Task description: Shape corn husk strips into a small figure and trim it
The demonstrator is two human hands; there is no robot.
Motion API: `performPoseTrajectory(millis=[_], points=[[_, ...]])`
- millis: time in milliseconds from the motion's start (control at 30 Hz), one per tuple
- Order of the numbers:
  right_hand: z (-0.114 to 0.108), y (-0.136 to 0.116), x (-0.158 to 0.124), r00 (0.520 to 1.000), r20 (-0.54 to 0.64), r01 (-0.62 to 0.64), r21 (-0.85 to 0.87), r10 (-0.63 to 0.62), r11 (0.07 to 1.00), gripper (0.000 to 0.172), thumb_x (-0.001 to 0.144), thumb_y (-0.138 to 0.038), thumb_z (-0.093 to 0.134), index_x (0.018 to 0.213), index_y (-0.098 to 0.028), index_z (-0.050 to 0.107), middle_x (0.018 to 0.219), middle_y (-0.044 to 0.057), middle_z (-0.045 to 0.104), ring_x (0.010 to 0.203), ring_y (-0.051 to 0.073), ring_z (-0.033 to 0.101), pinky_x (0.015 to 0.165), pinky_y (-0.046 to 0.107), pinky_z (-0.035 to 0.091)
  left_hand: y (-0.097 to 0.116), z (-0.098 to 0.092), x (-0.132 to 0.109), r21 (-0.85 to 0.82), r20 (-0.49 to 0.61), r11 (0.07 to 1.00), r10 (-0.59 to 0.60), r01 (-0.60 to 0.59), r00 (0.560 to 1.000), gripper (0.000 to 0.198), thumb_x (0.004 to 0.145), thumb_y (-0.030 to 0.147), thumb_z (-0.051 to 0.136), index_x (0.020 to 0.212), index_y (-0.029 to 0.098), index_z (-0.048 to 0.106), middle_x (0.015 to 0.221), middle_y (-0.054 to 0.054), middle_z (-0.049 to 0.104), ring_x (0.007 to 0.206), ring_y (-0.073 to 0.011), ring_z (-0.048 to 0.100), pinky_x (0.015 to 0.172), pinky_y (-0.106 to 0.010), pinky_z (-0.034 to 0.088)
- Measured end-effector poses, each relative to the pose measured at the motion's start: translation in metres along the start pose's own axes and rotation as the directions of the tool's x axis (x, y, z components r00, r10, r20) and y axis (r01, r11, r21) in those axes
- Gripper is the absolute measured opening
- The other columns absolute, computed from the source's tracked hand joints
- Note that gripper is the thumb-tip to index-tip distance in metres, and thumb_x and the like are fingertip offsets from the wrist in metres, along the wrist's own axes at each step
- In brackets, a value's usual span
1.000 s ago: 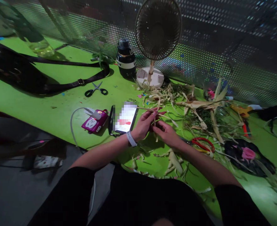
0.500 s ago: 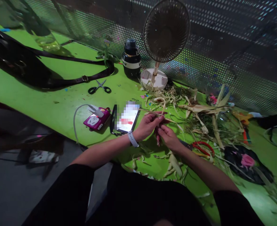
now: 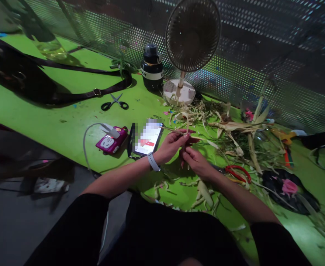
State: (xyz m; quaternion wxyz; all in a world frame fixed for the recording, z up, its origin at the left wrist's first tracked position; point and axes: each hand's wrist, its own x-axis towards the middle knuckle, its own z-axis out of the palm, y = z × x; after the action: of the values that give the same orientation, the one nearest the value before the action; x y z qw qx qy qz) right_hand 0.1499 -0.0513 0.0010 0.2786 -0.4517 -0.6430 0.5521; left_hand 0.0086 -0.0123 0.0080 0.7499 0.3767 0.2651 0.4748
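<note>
My left hand [image 3: 172, 147], with a pale watch band on its wrist, pinches thin strips of dried husk [image 3: 208, 142], which look like corn husk. One strip curls up in a loop above the fingers, and others stick out to both sides. Close against it, slightly lower, my right hand [image 3: 196, 159] is closed with fingertips at the lower part of the strips. What lies between the fingers is partly hidden. Red-handled pliers or cutters [image 3: 237, 173] lie by my right wrist, partly covered by the forearm.
Left of my hands are a lit phone [image 3: 148, 138] and a purple power socket [image 3: 111, 140] with a cable. Scissors [image 3: 114, 102], a dark bottle [image 3: 152, 70] and a fan [image 3: 192, 37] stand or lie behind. Husk scraps [image 3: 231, 127] and a black dish-like piece [image 3: 275, 194] with a pink flower are right.
The strip above my left hand now stands up in a clearer loop. My hands stay close together with small finger shifts. The view has shifted slightly.
</note>
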Motion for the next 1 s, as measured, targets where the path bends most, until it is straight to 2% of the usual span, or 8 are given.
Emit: performPoseTrajectory(millis=[67,167,333,567,700,867,933,1000], points=[[-0.011,-0.007,0.000,0.998,-0.056,-0.003,-0.070,-0.001,0.998,0.038,0.085,-0.056,0.053,0.075,-0.019,0.056,0.067,-0.001,0.061,0.059,0.012,0.056,0.057,0.025,0.043,0.001,-0.006,0.003,-0.015,0.016,1.000,-0.023,0.024,1.000,0.041,0.077,0.045,0.071,0.105,0.015,0.065,0.092,-0.009,0.074,0.089,-0.0224,0.071,0.078,-0.033,0.055],[-0.025,-0.014,0.002,0.988,-0.139,-0.063,-0.007,0.061,0.998,0.048,0.082,-0.063,0.052,0.066,-0.018,0.058,0.057,-0.001,0.059,0.052,0.012,0.055,0.053,0.025,0.043,0.004,-0.010,0.006,-0.044,-0.033,0.998,-0.055,0.054,0.998,0.041,0.081,0.049,0.064,0.103,0.014,0.065,0.081,-0.006,0.072,0.077,-0.0167,0.068,0.067,-0.026,0.054],[-0.027,-0.009,0.009,0.959,-0.245,-0.092,0.208,0.143,0.974,0.060,0.076,-0.075,0.048,0.053,-0.020,0.049,0.040,-0.004,0.044,0.035,0.009,0.042,0.040,0.024,0.035,0.000,-0.006,0.005,0.072,-0.030,0.997,-0.040,0.042,0.999,0.042,0.073,0.044,0.074,0.100,0.014,0.064,0.061,0.003,0.058,0.049,-0.0040,0.046,0.043,-0.016,0.030],[-0.023,0.003,0.016,0.920,-0.350,-0.034,0.376,0.176,0.926,0.052,0.076,-0.067,0.055,0.056,-0.019,0.052,0.045,-0.004,0.049,0.036,0.008,0.042,0.037,0.023,0.033,-0.005,-0.009,0.007,0.321,0.082,0.947,-0.035,0.007,0.996,0.041,0.075,0.049,0.070,0.093,0.014,0.058,0.062,0.003,0.060,0.046,-0.0042,0.041,0.044,-0.019,0.029],[-0.022,0.000,0.016,0.900,-0.395,-0.019,0.383,0.182,0.923,0.047,0.077,-0.058,0.057,0.051,-0.020,0.048,0.036,-0.006,0.039,0.033,0.007,0.036,0.035,0.022,0.029,-0.005,-0.010,0.005,0.434,0.115,0.901,-0.031,-0.022,0.993,0.040,0.077,0.055,0.064,0.083,0.015,0.058,0.059,0.002,0.058,0.046,-0.0065,0.044,0.046,-0.021,0.033],[-0.020,-0.003,0.014,0.886,-0.431,0.025,0.410,0.170,0.912,0.046,0.075,-0.052,0.058,0.046,-0.022,0.040,0.032,-0.008,0.032,0.028,0.006,0.029,0.033,0.023,0.026,-0.002,-0.008,0.002,0.509,0.201,0.847,0.057,-0.154,0.978,0.044,0.082,0.054,0.058,0.062,0.015,0.057,0.071,-0.001,0.054,0.058,-0.0073,0.047,0.054,-0.021,0.039],[-0.027,-0.005,0.014,0.903,-0.393,0.008,0.416,0.172,0.910,0.044,0.074,-0.050,0.060,0.046,-0.022,0.041,0.032,-0.007,0.034,0.028,0.007,0.030,0.034,0.023,0.028,0.001,-0.010,0.001,0.494,0.214,0.856,0.050,-0.152,0.976,0.039,0.082,0.051,0.060,0.068,0.015,0.059,0.070,0.000,0.052,0.057,-0.0069,0.046,0.054,-0.021,0.038],[-0.040,-0.007,0.015,0.916,-0.368,0.014,0.425,0.159,0.905,0.037,0.073,-0.048,0.062,0.050,-0.021,0.049,0.038,-0.005,0.045,0.034,0.009,0.041,0.039,0.024,0.036,0.002,-0.012,0.002,0.458,0.222,0.881,0.017,-0.120,0.975,0.034,0.081,0.049,0.062,0.080,0.016,0.060,0.066,0.002,0.049,0.055,-0.0069,0.044,0.053,-0.020,0.037]])
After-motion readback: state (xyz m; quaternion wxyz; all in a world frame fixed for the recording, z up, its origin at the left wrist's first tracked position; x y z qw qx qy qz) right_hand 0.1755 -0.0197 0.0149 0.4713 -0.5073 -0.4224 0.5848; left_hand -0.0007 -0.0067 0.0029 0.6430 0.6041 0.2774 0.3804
